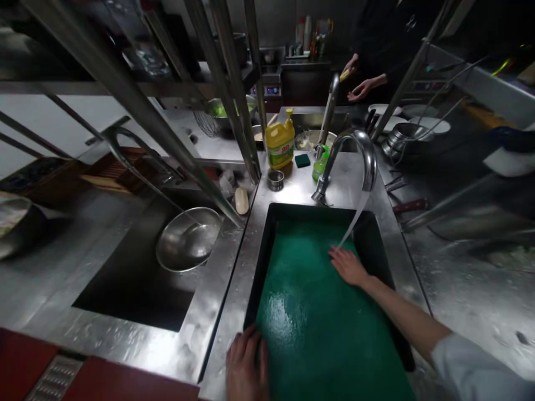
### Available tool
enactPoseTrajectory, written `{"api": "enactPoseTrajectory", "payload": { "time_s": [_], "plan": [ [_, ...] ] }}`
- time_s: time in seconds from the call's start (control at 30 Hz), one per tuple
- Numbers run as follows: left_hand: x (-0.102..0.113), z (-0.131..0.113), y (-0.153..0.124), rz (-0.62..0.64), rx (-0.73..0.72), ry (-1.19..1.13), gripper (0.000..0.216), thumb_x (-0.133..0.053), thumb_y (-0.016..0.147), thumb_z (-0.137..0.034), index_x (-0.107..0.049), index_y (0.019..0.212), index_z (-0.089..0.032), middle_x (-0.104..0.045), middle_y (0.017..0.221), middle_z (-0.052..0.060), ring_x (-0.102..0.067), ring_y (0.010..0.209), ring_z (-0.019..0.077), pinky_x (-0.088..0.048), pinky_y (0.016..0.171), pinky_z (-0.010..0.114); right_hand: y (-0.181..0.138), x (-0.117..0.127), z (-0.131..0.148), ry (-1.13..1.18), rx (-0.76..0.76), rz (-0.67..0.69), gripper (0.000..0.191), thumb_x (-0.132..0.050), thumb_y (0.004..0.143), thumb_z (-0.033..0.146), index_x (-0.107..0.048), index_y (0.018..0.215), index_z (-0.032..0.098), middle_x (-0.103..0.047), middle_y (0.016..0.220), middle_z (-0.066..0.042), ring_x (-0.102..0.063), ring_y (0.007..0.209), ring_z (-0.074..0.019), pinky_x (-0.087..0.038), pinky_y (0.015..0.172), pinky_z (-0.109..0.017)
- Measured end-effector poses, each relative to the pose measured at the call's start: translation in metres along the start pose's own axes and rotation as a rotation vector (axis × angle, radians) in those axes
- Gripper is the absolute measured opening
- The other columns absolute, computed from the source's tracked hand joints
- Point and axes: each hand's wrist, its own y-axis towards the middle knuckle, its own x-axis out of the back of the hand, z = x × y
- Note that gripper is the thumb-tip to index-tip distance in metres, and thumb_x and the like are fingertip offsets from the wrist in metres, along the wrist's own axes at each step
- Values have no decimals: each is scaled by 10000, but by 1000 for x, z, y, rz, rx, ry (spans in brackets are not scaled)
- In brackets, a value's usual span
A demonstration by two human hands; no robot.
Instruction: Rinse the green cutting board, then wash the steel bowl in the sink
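Observation:
A large green cutting board (317,312) lies tilted in the dark sink basin (378,245), its wet surface shining. Water runs from the curved tap (370,161) onto the board beside the fingertips of my right hand (349,267). That hand rests flat on the upper right of the board, fingers stretched out. At the board's lower left edge, my left hand (247,365) has its fingers bent round the edge and its thumb on the green side. The board's near end runs out of view.
On the left, another sink holds a metal bowl (190,239). Behind the tap stand a yellow detergent jug (280,145), a green pump bottle (320,164), a sponge (302,161) and a small metal cup (276,180). Metal posts rise on both sides. A co-worker's hands (363,89) show beyond.

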Motion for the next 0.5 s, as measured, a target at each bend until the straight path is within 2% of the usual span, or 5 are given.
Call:
{"api": "enactPoseTrajectory", "payload": {
  "time_s": [0.13,0.23,0.33,0.43,0.5],
  "plan": [
    [1,-10,2,-6,29,-48,237,-530,985,-364,-717,1076,-251,-748,1209,85,-682,1112,294,-577,966,541,16,13,29,-12,-246,-92,615,-215,1029,345,-439,1516,42,-418,1596,-302,-333,1531,-434,-263,1201,-707],
    [4,-15,5,-5,33,-99,270,-484,1007,-349,-720,1034,-222,-746,1175,104,-684,1095,282,-569,967,517,-2,-18,135,19,-37,-113,611,-287,1030,450,-451,1527,134,-406,1648,-175,-294,1560,-375,-229,1269,-593],
    [6,-15,8,-18,8,-123,320,-450,1019,-351,-721,1039,-181,-755,1142,125,-690,1079,288,-566,971,503,-72,-66,208,42,176,-130,585,-316,1028,495,-461,1527,226,-399,1670,-67,-252,1588,-296,-205,1304,-495],
    [6,-16,10,-29,-20,-137,373,-409,1029,-361,-714,1057,-148,-764,1125,141,-697,1060,301,-566,963,498,-155,-88,184,93,368,-171,549,-297,1040,480,-427,1542,299,-375,1685,-2,-230,1599,-244,-174,1324,-487],
    [6,-16,11,-35,-22,-139,399,-390,1033,-376,-714,1048,-144,-766,1124,147,-698,1058,310,-562,962,500,-190,-74,130,74,243,-132,535,-291,1044,443,-430,1542,304,-351,1694,9,-219,1603,-231,-144,1331,-499]
  ]
}}
